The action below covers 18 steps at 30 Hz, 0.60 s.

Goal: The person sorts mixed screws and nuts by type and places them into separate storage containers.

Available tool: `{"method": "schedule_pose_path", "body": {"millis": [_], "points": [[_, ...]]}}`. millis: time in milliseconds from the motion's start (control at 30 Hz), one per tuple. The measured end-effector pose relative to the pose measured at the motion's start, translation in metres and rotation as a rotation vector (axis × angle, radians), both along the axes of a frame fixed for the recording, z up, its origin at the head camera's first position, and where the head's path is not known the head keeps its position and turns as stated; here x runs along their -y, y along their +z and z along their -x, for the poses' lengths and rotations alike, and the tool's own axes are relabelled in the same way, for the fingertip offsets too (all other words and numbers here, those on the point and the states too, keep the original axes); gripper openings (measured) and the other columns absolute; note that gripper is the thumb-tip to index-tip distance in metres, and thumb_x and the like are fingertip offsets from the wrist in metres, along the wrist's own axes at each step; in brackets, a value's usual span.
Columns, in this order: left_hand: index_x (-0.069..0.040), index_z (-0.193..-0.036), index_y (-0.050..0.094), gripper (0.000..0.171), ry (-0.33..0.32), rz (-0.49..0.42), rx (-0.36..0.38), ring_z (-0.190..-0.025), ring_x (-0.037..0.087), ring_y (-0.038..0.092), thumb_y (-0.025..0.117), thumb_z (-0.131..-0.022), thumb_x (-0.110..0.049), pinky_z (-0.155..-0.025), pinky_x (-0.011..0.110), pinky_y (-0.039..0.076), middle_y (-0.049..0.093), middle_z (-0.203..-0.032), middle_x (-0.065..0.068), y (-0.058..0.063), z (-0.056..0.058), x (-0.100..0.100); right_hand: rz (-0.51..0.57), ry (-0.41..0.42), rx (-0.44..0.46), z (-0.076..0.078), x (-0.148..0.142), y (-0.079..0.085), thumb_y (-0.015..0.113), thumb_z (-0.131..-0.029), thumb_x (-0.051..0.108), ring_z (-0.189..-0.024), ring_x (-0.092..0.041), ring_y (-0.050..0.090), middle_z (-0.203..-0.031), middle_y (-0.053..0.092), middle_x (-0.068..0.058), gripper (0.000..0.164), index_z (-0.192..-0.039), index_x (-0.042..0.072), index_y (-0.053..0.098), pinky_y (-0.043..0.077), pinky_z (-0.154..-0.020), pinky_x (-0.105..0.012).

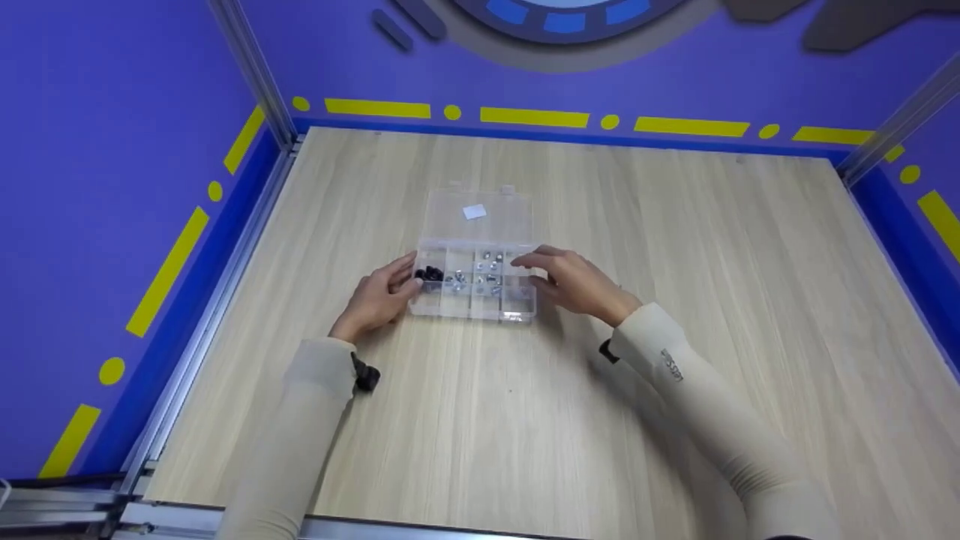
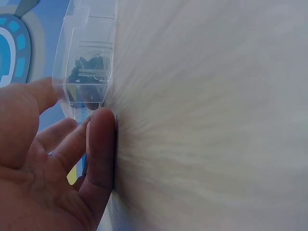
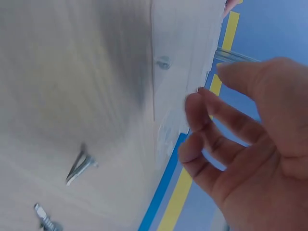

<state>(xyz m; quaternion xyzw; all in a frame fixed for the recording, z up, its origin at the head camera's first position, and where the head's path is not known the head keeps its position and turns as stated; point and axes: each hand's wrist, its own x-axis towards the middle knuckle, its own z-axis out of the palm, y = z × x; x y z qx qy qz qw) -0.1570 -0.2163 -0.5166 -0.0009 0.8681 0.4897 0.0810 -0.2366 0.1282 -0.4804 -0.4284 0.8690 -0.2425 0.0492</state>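
A clear plastic compartment box (image 1: 457,306) lies on the wooden table, its lid (image 1: 450,225) folded back and bearing a small white label (image 1: 475,211). Black pieces (image 1: 430,274) fill part of a left compartment. Small silver metal pieces (image 1: 489,279) lie in the middle ones. My left hand (image 1: 375,298) rests against the box's left side, thumb and fingers loosely bent around that edge. My right hand (image 1: 574,281) hovers at the right side, index fingertip over a right compartment. In the right wrist view its fingers (image 3: 196,110) curve loosely with nothing between them.
In the right wrist view, a silver metal piece (image 3: 81,166) and a screw-like piece (image 3: 46,217) show against the pale surface. Blue walls (image 1: 555,82) with yellow marks and metal frame posts (image 1: 255,71) border the table (image 1: 465,435).
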Motion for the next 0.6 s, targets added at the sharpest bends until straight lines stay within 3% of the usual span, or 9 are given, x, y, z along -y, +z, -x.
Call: {"method": "schedule_pose_path", "body": {"millis": [167,333,467,600], "points": [[-0.017,-0.16,0.038,0.06,0.007,0.006,0.003,-0.141,0.026,0.048,0.061,-0.105,-0.029,-0.116,0.042,0.037,0.048,-0.155,0.011,0.0,0.0,-0.001,0.002,-0.041,-0.025,-0.001,-0.017,-0.001,0.067,-0.097,-0.001,-0.094,-0.025,0.065,-0.136,0.061,-0.015,0.067,-0.156,0.02,0.046,0.056,-0.077,-0.039],[-0.018,-0.16,0.039,0.06,0.015,0.007,0.007,-0.141,0.025,0.048,0.061,-0.105,-0.029,-0.116,0.041,0.036,0.049,-0.155,0.01,0.0,0.0,-0.002,-0.049,-0.096,0.027,-0.003,-0.032,-0.004,0.071,-0.095,0.0,-0.097,-0.031,0.066,-0.137,0.056,-0.017,0.082,-0.162,0.028,0.033,0.057,-0.081,-0.043],[-0.018,-0.16,0.039,0.061,0.017,0.01,0.013,-0.141,0.025,0.048,0.061,-0.105,-0.029,-0.116,0.041,0.036,0.048,-0.155,0.01,0.001,-0.001,-0.001,-0.094,-0.127,0.073,-0.005,-0.04,-0.005,0.075,-0.092,0.001,-0.094,-0.029,0.064,-0.133,0.058,-0.017,0.08,-0.16,0.025,0.038,0.056,-0.082,-0.043],[-0.018,-0.16,0.038,0.061,0.016,0.014,0.014,-0.141,0.026,0.047,0.061,-0.105,-0.03,-0.116,0.042,0.036,0.048,-0.155,0.01,0.001,0.0,-0.002,-0.134,-0.127,0.077,-0.005,-0.048,-0.005,0.078,-0.089,0.0,-0.092,-0.027,0.062,-0.124,0.062,-0.015,0.066,-0.148,0.016,0.055,0.055,-0.082,-0.043]]}}
